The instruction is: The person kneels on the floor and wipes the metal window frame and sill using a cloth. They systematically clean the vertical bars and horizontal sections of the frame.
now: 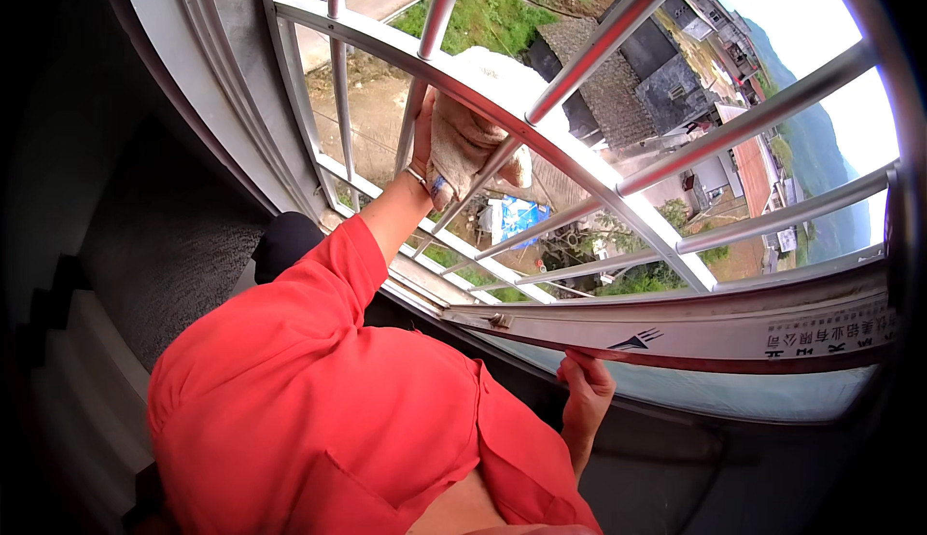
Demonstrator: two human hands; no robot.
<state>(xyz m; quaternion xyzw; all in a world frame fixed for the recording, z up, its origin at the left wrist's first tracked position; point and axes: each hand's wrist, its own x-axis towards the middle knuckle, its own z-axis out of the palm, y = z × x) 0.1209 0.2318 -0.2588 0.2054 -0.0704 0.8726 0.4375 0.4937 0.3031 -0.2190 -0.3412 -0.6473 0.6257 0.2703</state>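
Note:
My left arm reaches up between the metal bars of a window grille [570,154]. At its end my left hand [422,139] is closed on a beige cloth [463,144], partly hidden behind a bar. The cloth is bunched around the bars, and its upper part is bleached out by bright light. Lower right, my right hand [586,390] is closed on the bottom edge of a window sash [676,332], its fingertips curled over the dark red strip. A band circles my left wrist.
A pale window frame [208,62] with tracks runs along the left. Beyond the grille, far below, lie grass [492,18], grey-roofed houses [666,71] and a blue tarp [519,218]. A dark rounded object [285,245] sits beside my left arm.

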